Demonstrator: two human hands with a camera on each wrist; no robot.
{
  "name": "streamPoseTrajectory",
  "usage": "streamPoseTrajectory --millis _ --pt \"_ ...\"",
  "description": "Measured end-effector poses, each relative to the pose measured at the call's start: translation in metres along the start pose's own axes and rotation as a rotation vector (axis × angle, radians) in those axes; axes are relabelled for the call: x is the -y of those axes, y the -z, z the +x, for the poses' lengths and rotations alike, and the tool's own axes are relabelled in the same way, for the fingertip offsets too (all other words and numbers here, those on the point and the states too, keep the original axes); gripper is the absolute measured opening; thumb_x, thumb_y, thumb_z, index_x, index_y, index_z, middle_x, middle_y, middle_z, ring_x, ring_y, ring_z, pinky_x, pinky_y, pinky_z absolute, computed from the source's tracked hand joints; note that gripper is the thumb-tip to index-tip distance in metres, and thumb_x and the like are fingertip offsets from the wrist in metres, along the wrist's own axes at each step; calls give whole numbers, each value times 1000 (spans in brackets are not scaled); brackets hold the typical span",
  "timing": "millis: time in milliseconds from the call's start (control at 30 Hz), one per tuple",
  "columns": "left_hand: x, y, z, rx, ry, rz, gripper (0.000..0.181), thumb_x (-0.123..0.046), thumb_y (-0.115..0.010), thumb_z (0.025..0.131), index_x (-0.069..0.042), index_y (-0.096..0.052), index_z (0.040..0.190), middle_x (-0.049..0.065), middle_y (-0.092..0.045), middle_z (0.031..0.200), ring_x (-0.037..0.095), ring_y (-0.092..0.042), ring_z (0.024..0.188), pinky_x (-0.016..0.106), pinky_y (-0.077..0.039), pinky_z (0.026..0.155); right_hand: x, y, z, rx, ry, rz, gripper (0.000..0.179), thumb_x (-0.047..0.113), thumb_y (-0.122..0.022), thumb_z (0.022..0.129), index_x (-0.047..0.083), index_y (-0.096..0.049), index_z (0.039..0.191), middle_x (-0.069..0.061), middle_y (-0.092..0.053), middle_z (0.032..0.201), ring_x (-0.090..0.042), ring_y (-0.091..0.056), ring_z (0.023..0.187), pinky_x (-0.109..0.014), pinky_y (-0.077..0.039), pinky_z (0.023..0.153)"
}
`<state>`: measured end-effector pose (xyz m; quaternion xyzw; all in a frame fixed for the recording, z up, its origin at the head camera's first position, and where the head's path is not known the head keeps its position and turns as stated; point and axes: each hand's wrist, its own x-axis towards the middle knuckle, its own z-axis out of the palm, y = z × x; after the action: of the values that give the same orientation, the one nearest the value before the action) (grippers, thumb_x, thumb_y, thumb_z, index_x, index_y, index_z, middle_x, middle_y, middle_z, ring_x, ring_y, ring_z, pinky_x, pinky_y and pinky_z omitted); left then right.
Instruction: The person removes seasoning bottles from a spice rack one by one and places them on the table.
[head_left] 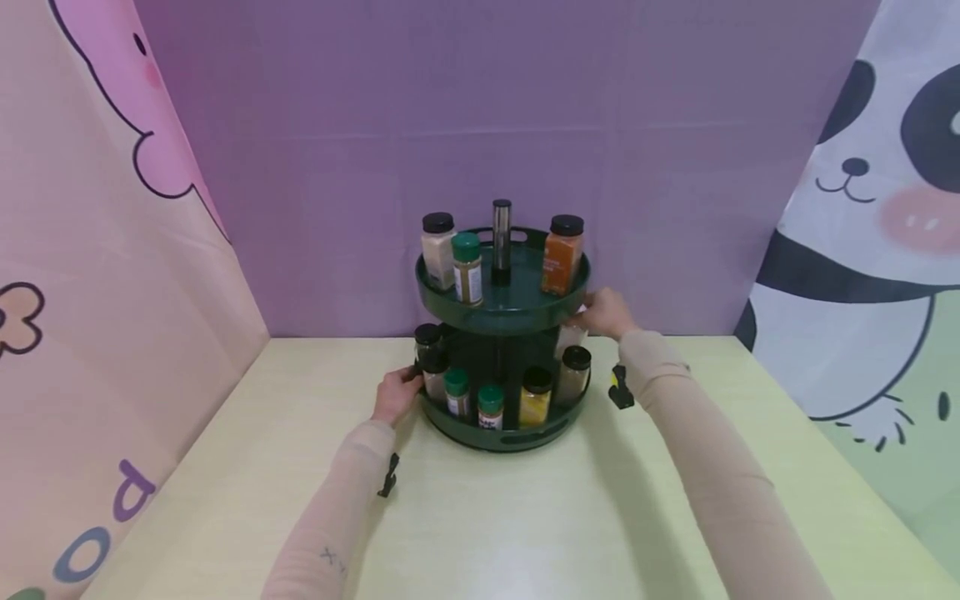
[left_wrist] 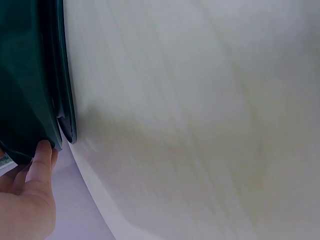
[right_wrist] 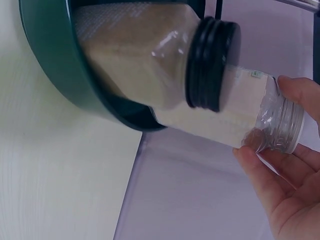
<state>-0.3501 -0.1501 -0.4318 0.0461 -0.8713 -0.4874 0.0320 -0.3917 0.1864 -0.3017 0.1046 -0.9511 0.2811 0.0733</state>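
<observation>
A dark green two-tier spice turntable (head_left: 498,318) with a chrome post stands on the table. At the left side of its lower tray (head_left: 487,438), my left hand (head_left: 397,397) grips the rim; in the left wrist view, fingers (left_wrist: 40,167) lie against the green wall. My right hand (head_left: 609,313) is at the right, just under the upper tray. It pinches the neck of a clear spice jar (right_wrist: 245,117) with a pale label. This jar's base is hidden behind a black-lidded jar (right_wrist: 140,52) of tan powder on the lower tray.
The upper tray carries a white jar (head_left: 438,252), a green-capped jar (head_left: 468,271) and an orange jar (head_left: 562,257). Several more jars, including a yellow one (head_left: 535,402), line the lower tray. A purple backdrop (head_left: 337,208) hangs behind the table (head_left: 510,525).
</observation>
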Motion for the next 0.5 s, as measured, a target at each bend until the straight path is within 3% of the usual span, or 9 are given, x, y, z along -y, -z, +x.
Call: streamPoseTrajectory --millis 133,333,500 --pt "0 0 0 1 0 1 42 -18 -47 93 4 -49 128 24 -52 127 36 -50 118 44 -41 99 1 8 -3 15 -32 -20 26 21 -72 73 -4 -66 77 3 -46 54 -13 -38 51 -25 -32 47" --pt "0 0 0 -12 -3 12 41 -19 -48 92 3 -50 127 23 -54 126 35 -51 117 44 -41 98 -2 20 -8 21 -55 -25 30 24 -69 76 -5 -67 82 -8 -64 66 -14 -47 55 -24 -38 49" --pt "0 0 1 -6 -4 13 42 -20 -48 92 3 -50 127 23 -54 126 35 -50 117 44 -41 98 -9 26 -12 -3 -71 -41 35 27 -70 76 -6 -67 86 -11 -65 73 -18 -51 62 -25 -40 53"
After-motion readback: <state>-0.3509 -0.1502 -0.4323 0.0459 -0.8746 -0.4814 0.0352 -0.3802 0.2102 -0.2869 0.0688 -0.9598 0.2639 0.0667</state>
